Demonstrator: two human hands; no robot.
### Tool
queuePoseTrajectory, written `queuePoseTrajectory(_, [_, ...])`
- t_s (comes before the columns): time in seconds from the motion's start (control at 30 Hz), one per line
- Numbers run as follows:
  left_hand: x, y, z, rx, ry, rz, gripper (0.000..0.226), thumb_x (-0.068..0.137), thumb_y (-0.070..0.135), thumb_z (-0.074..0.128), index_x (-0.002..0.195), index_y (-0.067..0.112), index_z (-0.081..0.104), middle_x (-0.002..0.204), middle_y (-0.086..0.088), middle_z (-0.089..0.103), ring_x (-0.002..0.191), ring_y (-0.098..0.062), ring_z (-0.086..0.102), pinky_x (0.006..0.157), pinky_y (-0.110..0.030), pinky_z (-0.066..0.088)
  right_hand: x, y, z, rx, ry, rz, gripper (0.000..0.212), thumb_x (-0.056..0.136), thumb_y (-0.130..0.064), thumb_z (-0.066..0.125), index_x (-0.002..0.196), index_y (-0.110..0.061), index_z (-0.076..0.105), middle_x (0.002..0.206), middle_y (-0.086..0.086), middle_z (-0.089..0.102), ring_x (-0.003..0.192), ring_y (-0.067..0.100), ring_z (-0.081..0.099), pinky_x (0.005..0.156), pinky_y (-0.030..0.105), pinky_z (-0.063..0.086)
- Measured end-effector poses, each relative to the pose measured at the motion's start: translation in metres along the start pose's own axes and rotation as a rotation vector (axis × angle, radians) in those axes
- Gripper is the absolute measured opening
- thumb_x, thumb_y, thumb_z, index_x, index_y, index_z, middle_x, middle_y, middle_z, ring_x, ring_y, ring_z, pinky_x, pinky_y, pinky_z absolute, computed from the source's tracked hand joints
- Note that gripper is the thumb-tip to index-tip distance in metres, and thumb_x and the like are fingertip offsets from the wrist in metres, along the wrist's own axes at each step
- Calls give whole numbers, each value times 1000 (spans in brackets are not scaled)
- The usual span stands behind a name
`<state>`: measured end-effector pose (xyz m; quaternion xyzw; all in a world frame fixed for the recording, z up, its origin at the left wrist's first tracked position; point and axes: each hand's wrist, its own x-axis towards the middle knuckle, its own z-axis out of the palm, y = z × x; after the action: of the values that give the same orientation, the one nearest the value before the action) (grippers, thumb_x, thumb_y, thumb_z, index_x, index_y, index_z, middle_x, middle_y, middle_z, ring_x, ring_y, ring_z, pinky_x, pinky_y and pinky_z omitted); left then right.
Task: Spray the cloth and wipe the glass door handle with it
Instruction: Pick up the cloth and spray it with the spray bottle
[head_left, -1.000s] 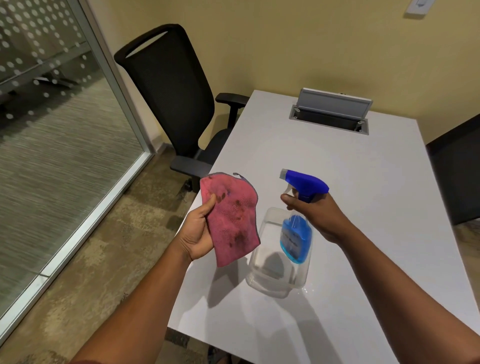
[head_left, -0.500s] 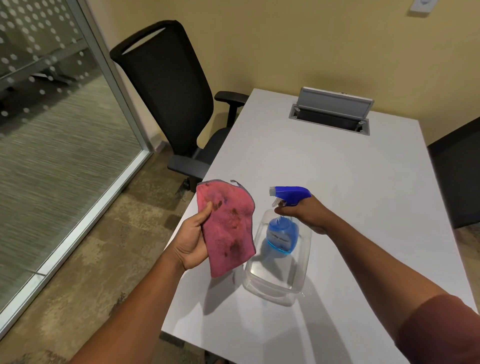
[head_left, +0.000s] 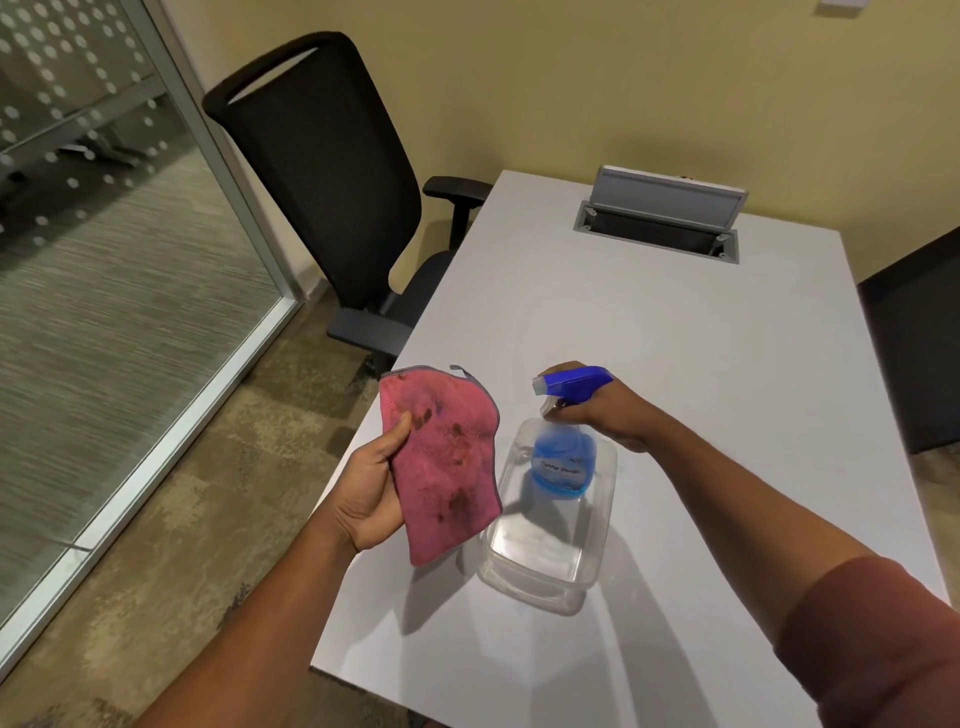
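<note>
My left hand (head_left: 369, 488) holds a stained pink cloth (head_left: 444, 462) upright over the table's left edge, thumb on its front. My right hand (head_left: 605, 408) grips the neck of a spray bottle (head_left: 561, 457) with a blue trigger head and blue liquid. The nozzle points left at the cloth. The bottle's base sits low inside a clear plastic container (head_left: 545, 561) on the white table (head_left: 675, 364). A glass wall panel (head_left: 104, 291) with frosted dots stands at the left; no door handle is in view.
A black office chair (head_left: 332, 171) stands at the table's left side. A grey cable box with a raised lid (head_left: 665, 213) sits at the table's far end. Another dark chair (head_left: 914, 343) is at the right edge. Bare floor lies between table and glass.
My right hand has lowered the spray bottle from above the container down into it. The cloth in my left hand has stayed beside it, shifting slightly.
</note>
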<state>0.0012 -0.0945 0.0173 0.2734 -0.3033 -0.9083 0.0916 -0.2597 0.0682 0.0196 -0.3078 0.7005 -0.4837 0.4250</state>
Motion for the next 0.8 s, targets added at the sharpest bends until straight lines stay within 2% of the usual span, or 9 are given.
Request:
queuePoseTrajectory(0.17, [1, -1, 4, -5, 2, 11, 40, 96, 38, 55, 123, 14, 75, 136, -15, 66, 125, -30, 64, 99, -46, 56, -11, 9, -8, 35, 17, -34, 40, 79, -5, 80, 114, -6, 60, 94, 10, 66, 87, 18, 63, 77, 33, 54])
queuePoseTrajectory(0.23, [2, -2, 6, -1, 1, 16, 39, 98, 37, 52, 120, 16, 76, 133, -14, 68, 123, -30, 65, 98, -47, 56, -15, 12, -5, 72, 88, -71, 40, 80, -6, 79, 113, -6, 56, 90, 4, 66, 84, 13, 65, 75, 25, 55])
queuePoseTrajectory(0.33, [3, -4, 10, 2, -5, 11, 38, 100, 36, 50, 121, 17, 76, 131, -13, 69, 122, -30, 66, 98, -47, 56, -20, 15, 4, 166, 250, -118, 28, 82, -6, 76, 103, -16, 60, 80, -7, 70, 83, 9, 68, 72, 20, 55])
queuePoseTrajectory(0.43, [4, -7, 14, -1, 1, -9, 39, 101, 36, 50, 124, 15, 74, 132, -15, 68, 121, -31, 66, 97, -48, 57, -22, 19, 11, 217, 356, -113, 23, 83, -14, 77, 101, -22, 66, 90, -1, 73, 90, 14, 69, 73, 22, 57])
queuePoseTrajectory(0.57, [3, -9, 17, 5, 7, -26, 40, 101, 37, 49, 120, 15, 76, 133, -15, 68, 120, -32, 67, 95, -47, 58, -22, 19, 16, 250, 388, -111, 23, 84, -18, 76, 101, -24, 63, 90, -2, 70, 84, 10, 67, 68, 19, 56])
queuePoseTrajectory(0.73, [0, -11, 18, 7, 12, -20, 40, 101, 36, 49, 121, 14, 76, 134, -16, 67, 121, -32, 66, 98, -48, 56, -20, 20, 19, 196, 376, -94, 38, 83, -14, 76, 117, -8, 59, 94, 5, 65, 87, 15, 60, 70, 23, 53])
queuePoseTrajectory(0.8, [-1, -11, 18, 5, 13, -19, 40, 101, 36, 49, 120, 15, 76, 134, -16, 67, 120, -32, 66, 97, -48, 57, -21, 20, 20, 184, 381, -113, 36, 83, -14, 76, 115, -8, 60, 93, 5, 65, 85, 15, 60, 70, 24, 53])
